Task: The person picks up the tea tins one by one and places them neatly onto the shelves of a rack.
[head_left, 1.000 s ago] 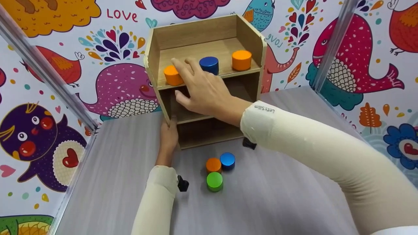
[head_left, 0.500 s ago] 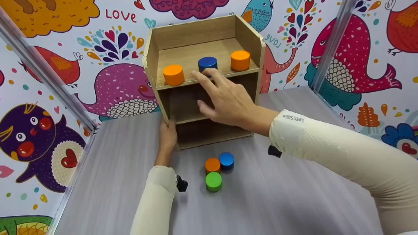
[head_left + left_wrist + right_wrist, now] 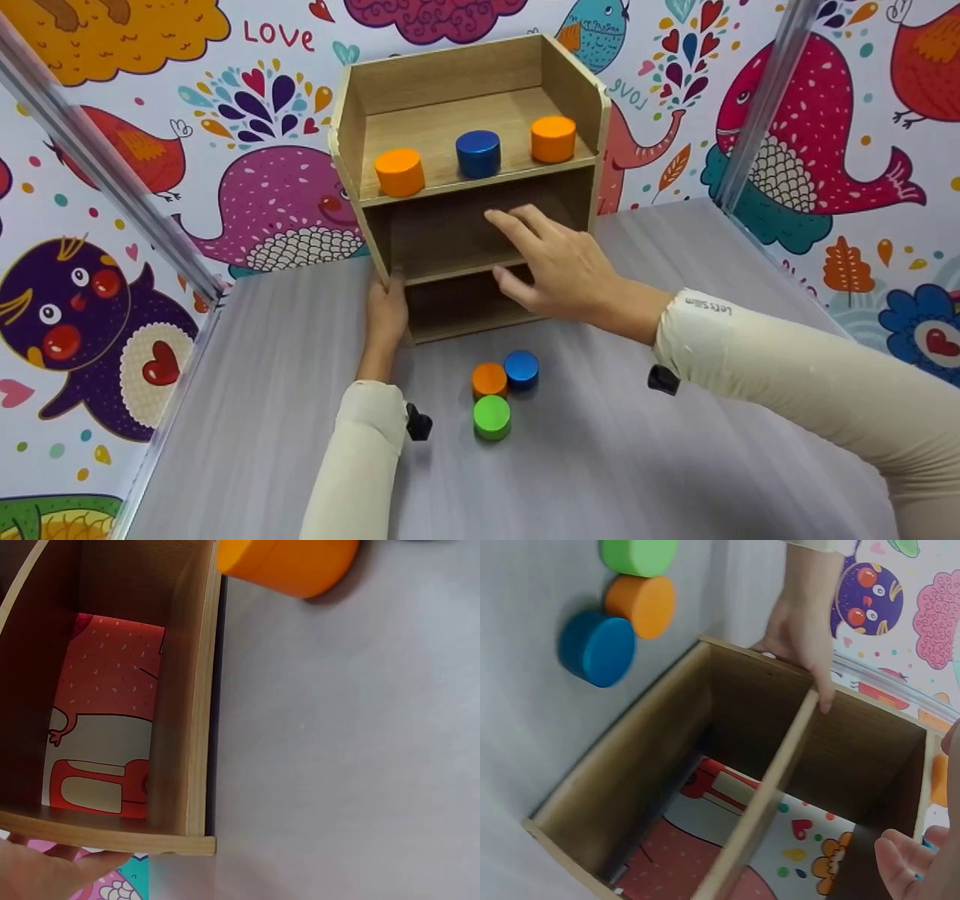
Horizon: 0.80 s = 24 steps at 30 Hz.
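Holding shelf (image 3: 450,79) | L hand (image 3: 386,311) on side | R hand (image 3: 564,268) nr mid tier (image 3: 442,240)

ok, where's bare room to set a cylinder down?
Top tier, behind the cylinder row. Tabletop between left sleeve and patterned wall, or between green cylinder and right sleeve. Crowded: just in front of shelf unit, where green cylinder, orange cylinder and blue cylinder cluster; right hand fronts middle tier.
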### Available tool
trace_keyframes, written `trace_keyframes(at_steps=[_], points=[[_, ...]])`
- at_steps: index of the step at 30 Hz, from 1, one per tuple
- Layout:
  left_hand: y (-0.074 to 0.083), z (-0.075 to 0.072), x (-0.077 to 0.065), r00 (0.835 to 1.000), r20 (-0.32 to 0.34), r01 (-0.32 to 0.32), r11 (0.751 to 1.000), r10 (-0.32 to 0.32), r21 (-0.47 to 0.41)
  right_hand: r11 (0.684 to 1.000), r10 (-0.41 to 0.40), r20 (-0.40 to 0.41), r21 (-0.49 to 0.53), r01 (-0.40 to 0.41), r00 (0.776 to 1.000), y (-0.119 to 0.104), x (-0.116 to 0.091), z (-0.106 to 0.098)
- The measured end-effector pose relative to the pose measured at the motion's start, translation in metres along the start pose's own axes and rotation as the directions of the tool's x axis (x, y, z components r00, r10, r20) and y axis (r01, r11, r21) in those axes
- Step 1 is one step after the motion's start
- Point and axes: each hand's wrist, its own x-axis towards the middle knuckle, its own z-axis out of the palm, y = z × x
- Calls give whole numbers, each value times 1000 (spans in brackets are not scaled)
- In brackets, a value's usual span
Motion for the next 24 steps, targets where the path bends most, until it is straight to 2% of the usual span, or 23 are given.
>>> trace_keyframes(at_steps=[11, 17, 24], points=[[-1, 0, 1, 999, -22, -34, 999, 34, 9, 998, -51, 44, -22, 52, 998, 12, -41, 31], [1, 0, 0, 999, -5, -40, 999, 40, -20, 994, -89, 75, -58, 93, 993, 19, -60, 52], [1, 0, -1, 999, -11, -38, 999, 38, -16, 994, -83, 164, -61, 94, 983, 24, -82, 74]])
